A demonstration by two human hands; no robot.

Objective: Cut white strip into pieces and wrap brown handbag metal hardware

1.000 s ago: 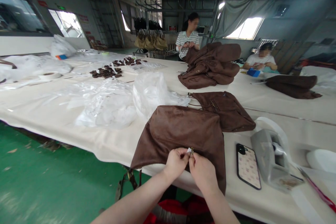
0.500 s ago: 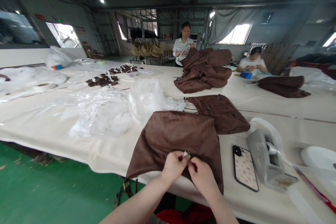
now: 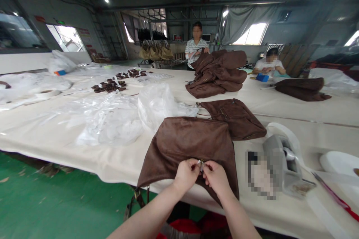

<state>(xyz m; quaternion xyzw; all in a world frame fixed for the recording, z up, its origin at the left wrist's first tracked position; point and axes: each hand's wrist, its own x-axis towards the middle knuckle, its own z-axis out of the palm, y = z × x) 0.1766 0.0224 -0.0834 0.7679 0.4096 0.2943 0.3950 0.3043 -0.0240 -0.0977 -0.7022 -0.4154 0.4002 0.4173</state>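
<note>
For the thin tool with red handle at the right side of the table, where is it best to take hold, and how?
I would pinch the red handle of the thin tool from above, coming from the near side with the right hand. The tool lies flat and slanting, its handle towards the near right and its narrow end pointing away.

Lies spread along the near edge of the table (image 3: 92,160) as a dark-brown, leather-look bag (image 3: 193,136), broad, soft-sided and lightly creased, with a dark strap (image 3: 139,196) dangling below. Shows close by its lower side, pinched, as a small white strip (image 3: 199,162).
</note>
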